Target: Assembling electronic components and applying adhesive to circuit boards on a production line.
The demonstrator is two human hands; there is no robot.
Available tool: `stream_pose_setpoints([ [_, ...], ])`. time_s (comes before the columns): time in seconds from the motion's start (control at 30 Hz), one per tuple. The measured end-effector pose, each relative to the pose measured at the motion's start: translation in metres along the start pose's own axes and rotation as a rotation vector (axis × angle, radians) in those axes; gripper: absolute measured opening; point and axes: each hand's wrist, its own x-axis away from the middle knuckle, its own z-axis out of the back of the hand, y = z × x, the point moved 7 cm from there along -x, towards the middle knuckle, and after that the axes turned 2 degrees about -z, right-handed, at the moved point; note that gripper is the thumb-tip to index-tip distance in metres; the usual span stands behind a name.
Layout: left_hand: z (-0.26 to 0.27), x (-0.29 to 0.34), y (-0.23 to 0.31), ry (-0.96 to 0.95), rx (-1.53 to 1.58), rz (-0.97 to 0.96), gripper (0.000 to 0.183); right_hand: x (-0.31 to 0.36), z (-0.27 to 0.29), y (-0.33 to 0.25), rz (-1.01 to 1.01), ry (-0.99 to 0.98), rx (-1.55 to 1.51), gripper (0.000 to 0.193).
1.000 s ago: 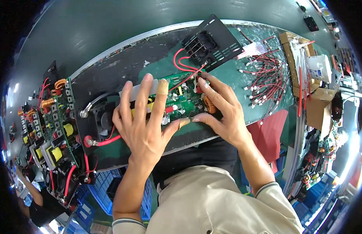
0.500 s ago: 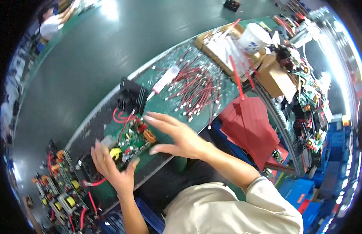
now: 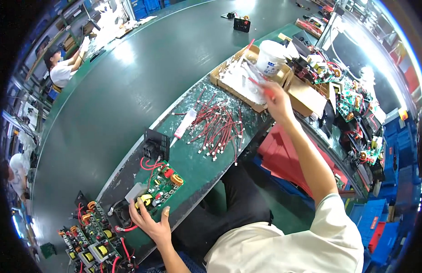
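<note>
A green circuit board point(image 3: 163, 190) with a copper-wound coil and a yellow-wrapped transformer lies on the bench, red wires running to a black finned housing point(image 3: 156, 144) with a fan. My left hand point(image 3: 152, 227) rests at its near left end, fingers and thumb apart, fingertips by the transformer. A black fan point(image 3: 122, 214) sits just left of those fingers. Out to the right, my right hand point(image 3: 278, 103) is closed on a slim red stick point(image 3: 261, 85) above a cardboard tray point(image 3: 220, 81) of white material. What the stick's far end touches is unclear.
Loose red-black connector wires point(image 3: 220, 127) and a white tube point(image 3: 185, 123) lie mid-bench. A white bucket point(image 3: 271, 57) stands in the tray, beside an open carton point(image 3: 306, 98). More boards point(image 3: 95, 241) crowd the lower left. Red sheets point(image 3: 284, 154) hang below the bench edge. A person point(image 3: 61, 68) sits far left.
My right hand has left the circuit board, reached right to the tray and closed on a red stick. My left hand stays by the board. The view has shifted.
</note>
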Motion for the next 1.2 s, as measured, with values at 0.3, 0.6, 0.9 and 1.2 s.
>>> stream_pose_setpoints([
  [0.3, -0.001, 0.000, -0.003, 0.122, 0.087, 0.093, 0.070, -0.025, -0.018, 0.042, -0.318, 0.193, -0.208, 0.025],
  [0.6, -0.004, -0.007, -0.001, 0.103, 0.060, 0.096, 0.071, -0.024, -0.032, 0.052, -0.375, 0.066, -0.304, 0.028],
  [0.9, -0.002, 0.003, -0.002, 0.058, 0.039, 0.100, 0.068, -0.029, -0.007, 0.018, -0.322, -0.050, -0.231, 0.021],
  [1.2, -0.005, -0.003, -0.004, 0.119, 0.068, 0.082, 0.063, -0.030, -0.017, 0.018, -0.266, -0.124, -0.228, 0.021],
])
